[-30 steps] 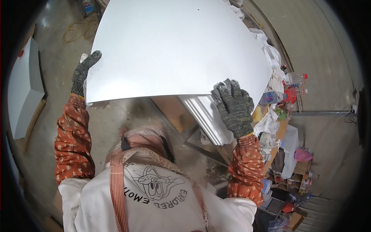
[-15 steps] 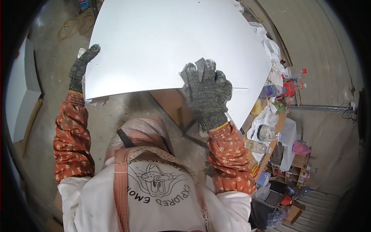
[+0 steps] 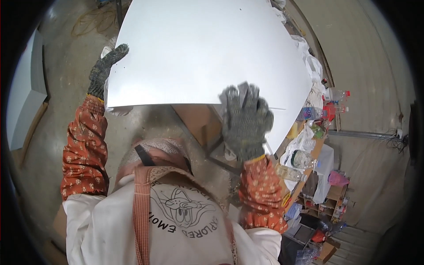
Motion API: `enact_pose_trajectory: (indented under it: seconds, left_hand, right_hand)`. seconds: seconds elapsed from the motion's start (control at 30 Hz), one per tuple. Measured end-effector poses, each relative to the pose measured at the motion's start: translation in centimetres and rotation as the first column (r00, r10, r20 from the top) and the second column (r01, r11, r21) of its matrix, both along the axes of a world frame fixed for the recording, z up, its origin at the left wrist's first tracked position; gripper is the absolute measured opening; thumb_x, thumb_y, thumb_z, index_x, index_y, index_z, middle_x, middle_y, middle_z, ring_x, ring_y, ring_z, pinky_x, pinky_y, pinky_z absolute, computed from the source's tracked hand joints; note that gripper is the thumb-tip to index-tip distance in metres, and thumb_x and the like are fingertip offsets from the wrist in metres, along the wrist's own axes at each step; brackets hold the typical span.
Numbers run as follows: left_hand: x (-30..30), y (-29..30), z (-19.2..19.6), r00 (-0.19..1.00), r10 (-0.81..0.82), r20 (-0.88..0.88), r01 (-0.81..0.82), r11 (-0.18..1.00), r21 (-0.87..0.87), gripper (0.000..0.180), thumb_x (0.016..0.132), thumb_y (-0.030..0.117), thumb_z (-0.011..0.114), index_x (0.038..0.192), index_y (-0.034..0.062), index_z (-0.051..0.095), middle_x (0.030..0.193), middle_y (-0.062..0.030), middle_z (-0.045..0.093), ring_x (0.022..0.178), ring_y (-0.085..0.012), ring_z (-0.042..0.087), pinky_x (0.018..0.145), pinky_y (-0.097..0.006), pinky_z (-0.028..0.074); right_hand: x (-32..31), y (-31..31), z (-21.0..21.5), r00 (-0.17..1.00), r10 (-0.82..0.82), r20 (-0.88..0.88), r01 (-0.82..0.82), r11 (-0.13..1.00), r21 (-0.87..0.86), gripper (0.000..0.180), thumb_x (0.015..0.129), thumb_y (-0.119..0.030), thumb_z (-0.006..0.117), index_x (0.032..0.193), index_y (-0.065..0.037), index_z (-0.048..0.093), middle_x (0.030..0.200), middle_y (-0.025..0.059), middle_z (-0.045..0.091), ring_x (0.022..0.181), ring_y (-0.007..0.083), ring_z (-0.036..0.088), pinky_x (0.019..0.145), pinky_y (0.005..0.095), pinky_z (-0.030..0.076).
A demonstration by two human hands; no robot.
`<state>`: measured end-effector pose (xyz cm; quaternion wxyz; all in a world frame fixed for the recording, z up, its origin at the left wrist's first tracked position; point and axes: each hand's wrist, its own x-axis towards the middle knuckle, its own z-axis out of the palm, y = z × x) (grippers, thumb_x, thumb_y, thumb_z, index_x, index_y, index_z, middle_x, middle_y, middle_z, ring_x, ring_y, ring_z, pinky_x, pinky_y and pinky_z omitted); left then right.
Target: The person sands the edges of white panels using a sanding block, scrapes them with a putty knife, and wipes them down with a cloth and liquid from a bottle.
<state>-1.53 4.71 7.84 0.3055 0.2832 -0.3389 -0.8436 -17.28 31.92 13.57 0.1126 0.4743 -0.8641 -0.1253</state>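
A large white sheet (image 3: 190, 48) lies in front of me, with its near edge facing my body. My left hand (image 3: 106, 70), in a dark grey knitted glove, grips the sheet's left edge. Its thumb side rests on top, and the other fingers are partly hidden at the edge. My right hand (image 3: 248, 121), gloved alike, reaches over the near edge at the right, beside a straight slit in the sheet. A thin grey piece (image 3: 223, 98) shows beneath and between its outstretched fingers. I cannot make out whether it is cloth or abrasive paper.
On the right a wooden bench (image 3: 304, 179) bears plastic bottles (image 3: 302, 160) and white plastic bags (image 3: 312, 66). A compartmented shelf (image 3: 331, 204) stands at the lower right. More white sheets (image 3: 27, 99) are stacked at the left. A coiled cable (image 3: 90, 22) lies on the floor.
The sheet and my left hand have shifted slightly right in view. My right hand, with the grey piece, has moved toward me and a little to the right.
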Motion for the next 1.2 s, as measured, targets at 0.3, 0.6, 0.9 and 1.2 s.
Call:
enact_pose_trajectory:
  seconds: [0.3,0.6,0.9,1.2]
  left_hand:
    - [0.6,-0.5,-0.8,0.997,-0.019,0.073,0.016,0.999,0.038,0.024,0.083,0.017,0.067,0.103,0.0084,0.057,0.088,-0.0065,0.062,0.076,-0.0150,0.062,0.065,-0.031,0.053]
    - [0.6,-2.8,-4.7,1.000,0.005,0.031,-0.004,0.999,-0.039,0.016,0.086,0.017,0.063,0.097,0.0058,0.057,0.090,-0.0049,0.060,0.079,-0.0127,0.058,0.070,-0.029,0.050]
    - [1.0,-2.9,-5.0,0.998,0.045,-0.040,-0.046,0.998,-0.031,0.024,0.090,0.015,0.059,0.109,0.0008,0.057,0.100,-0.0068,0.062,0.088,-0.0133,0.059,0.078,-0.027,0.049]
    - [1.5,-3.0,-4.4,1.000,-0.028,-0.008,0.028,0.999,0.021,0.019,0.092,0.015,0.055,0.106,0.0031,0.060,0.098,-0.0063,0.063,0.091,-0.0143,0.061,0.082,-0.028,0.051]
  right_hand:
    - [-4.0,5.1,0.7,0.928,-0.371,0.028,0.372,0.924,-0.086,0.043,0.086,-0.031,0.050,0.127,-0.016,0.052,0.134,0.0151,0.043,0.120,0.0273,0.046,0.093,0.0440,0.042]
    - [0.6,1.4,-3.8,0.994,-0.082,-0.073,0.062,0.969,-0.241,0.054,0.089,-0.034,0.048,0.138,-0.016,0.036,0.146,0.0143,0.027,0.133,0.0337,0.027,0.106,0.0522,0.023]
    - [-2.9,-0.8,0.1,0.976,0.214,-0.042,-0.213,0.977,0.012,0.043,0.088,-0.037,0.049,0.129,-0.025,0.044,0.130,0.0138,0.041,0.106,0.0275,0.046,0.081,0.0434,0.040]
    - [-4.2,-1.0,0.2,0.829,0.510,-0.229,-0.522,0.853,0.009,0.053,0.084,-0.038,0.053,0.135,-0.027,0.042,0.143,0.0163,0.031,0.124,0.0339,0.035,0.095,0.0491,0.031]
